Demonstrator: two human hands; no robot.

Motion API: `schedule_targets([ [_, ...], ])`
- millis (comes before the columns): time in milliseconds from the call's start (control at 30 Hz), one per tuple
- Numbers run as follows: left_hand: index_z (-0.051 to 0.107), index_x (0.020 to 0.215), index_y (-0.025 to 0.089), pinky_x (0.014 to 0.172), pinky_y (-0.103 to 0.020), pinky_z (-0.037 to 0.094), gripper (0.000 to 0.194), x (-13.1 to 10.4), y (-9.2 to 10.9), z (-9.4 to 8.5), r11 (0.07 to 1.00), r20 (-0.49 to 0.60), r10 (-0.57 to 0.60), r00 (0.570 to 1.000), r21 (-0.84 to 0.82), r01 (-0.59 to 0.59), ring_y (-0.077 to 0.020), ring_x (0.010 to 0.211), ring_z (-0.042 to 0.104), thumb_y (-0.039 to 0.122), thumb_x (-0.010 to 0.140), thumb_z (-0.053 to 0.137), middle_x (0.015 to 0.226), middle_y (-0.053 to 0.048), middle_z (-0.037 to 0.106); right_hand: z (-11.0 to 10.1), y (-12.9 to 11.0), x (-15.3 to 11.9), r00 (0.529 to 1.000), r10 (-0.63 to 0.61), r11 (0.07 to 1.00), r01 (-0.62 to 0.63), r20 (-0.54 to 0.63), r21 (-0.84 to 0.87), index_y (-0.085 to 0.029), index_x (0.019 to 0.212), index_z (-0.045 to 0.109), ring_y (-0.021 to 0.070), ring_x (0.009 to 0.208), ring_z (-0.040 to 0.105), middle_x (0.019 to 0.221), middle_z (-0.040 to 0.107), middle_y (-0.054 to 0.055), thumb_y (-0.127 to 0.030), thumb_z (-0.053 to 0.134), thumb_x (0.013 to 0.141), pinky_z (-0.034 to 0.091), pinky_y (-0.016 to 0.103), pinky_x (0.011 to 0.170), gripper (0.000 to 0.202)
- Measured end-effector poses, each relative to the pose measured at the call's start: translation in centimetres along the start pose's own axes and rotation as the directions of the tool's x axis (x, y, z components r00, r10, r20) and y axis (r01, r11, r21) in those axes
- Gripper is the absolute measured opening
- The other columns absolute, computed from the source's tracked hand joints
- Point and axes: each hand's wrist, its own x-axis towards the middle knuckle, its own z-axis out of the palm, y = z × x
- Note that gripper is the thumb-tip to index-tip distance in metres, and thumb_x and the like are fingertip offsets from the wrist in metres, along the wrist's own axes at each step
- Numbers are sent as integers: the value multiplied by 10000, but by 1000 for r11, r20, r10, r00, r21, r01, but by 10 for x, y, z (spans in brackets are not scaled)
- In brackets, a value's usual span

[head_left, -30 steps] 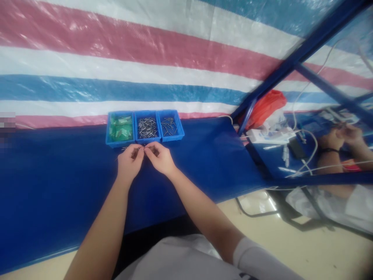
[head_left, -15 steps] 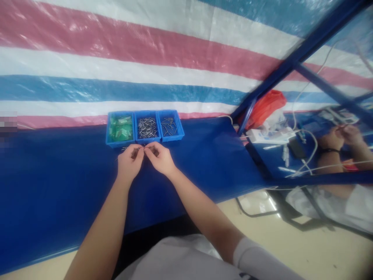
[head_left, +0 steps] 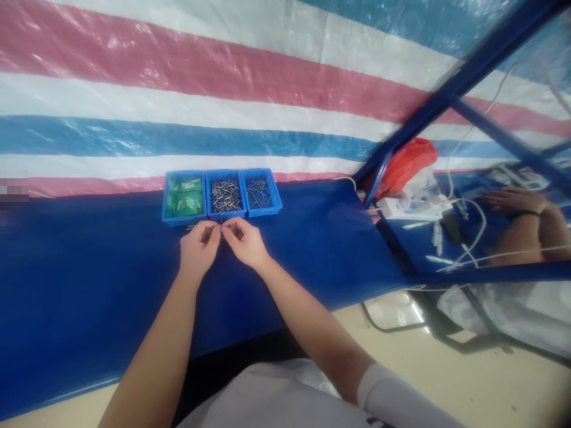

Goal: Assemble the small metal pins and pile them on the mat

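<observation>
My left hand (head_left: 199,246) and my right hand (head_left: 244,241) meet at the fingertips just in front of three blue bins. Both are closed in a pinch, and what lies between the fingers is too small and hidden to name. Thin metal pieces (head_left: 191,227) stick out by the left fingers. The left bin (head_left: 166,199) contains green and clear plastic packets (head_left: 185,196). Many slim metal pins (head_left: 226,195) fill the middle bin (head_left: 227,214). Fewer similar metal pieces (head_left: 257,192) lie in the right bin (head_left: 277,203).
A blue tabletop (head_left: 111,279) stretches under the bins. Blue metal frame bars (head_left: 417,128) rise at the right. Beyond them are a red bag (head_left: 410,163), a white power strip (head_left: 413,209), cables and another person's hands (head_left: 517,202). Striped sheeting (head_left: 223,83) hangs behind.
My hands have kept almost the same place and pinch. At the right, the other person's hands have moved from being together to reaching over that table.
</observation>
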Motion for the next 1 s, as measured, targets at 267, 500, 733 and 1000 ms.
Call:
schedule_targets([
  [267,717,966,216,617,-249,525,199,0,1,-1,1000,4,-7,1000,10,7,-141,619,669,378,881,638,709,0,702,0,-2,0,1000,-15,1000,15,-7,20,-210,942,665,149,731,666,807,702,8,-358,607,926,532,266,674,159],
  [500,716,965,213,624,-256,529,205,0,-1,0,1000,-5,1,1000,10,-1,-141,611,659,382,879,642,722,-8,709,0,-1,1,1000,-5,1000,5,-1,-6,-211,954,667,148,746,667,823,707,10,-353,596,932,540,268,697,160],
  [733,716,964,216,628,-254,530,200,0,-2,1,1000,-6,1,1000,10,0,-143,622,665,381,884,637,712,-6,701,0,-2,0,1000,-4,1000,4,1,-21,-214,960,667,152,749,668,825,707,13,-354,592,937,540,270,689,160],
  [1000,720,956,219,608,-249,519,204,0,0,0,1000,-6,-7,1000,29,7,-140,614,659,390,878,641,714,-3,703,0,1,0,1000,-11,1000,11,-1,-17,-214,960,665,147,734,662,816,700,9,-369,591,935,534,266,680,174],
])
